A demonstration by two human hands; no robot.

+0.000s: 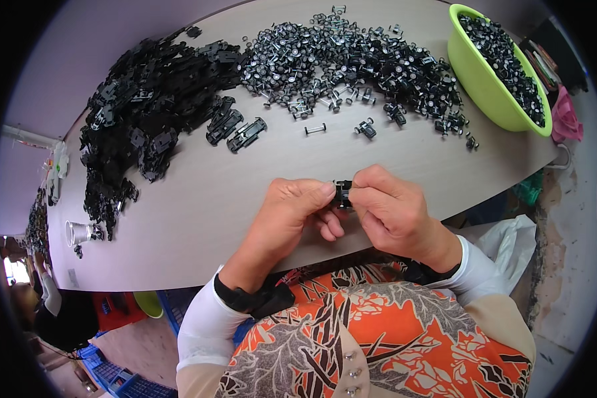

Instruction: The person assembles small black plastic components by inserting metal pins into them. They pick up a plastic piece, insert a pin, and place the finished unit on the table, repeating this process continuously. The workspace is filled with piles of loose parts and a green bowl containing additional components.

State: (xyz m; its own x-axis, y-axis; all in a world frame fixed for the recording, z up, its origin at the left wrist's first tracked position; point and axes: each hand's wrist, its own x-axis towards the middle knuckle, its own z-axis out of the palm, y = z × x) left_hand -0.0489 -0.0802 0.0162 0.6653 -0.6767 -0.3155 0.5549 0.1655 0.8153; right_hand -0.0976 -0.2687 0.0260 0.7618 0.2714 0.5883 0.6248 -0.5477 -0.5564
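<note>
Close to the table's near edge, my left hand (292, 211) and my right hand (393, 207) pinch a small black toy-car chassis (343, 194) between them. Much of that part is covered by my fingers. Beyond my hands lie a single wheel axle (316, 129) with a wheel at each end, and a small black assembled piece with wheels (365, 129). Several loose black chassis (247, 135) rest at the edge of a large dark heap of chassis (159, 99) on the left. A heap of wheel axles (292, 63) spreads across the far middle.
At the far right stands a lime-green basin (467, 63) filled with small wheeled parts. A clear plastic cup (78, 232) lies at the table's left edge. White plastic bags (511, 242) hang by my right side. Another person (63, 312) is at the lower left, near blue crates (123, 381).
</note>
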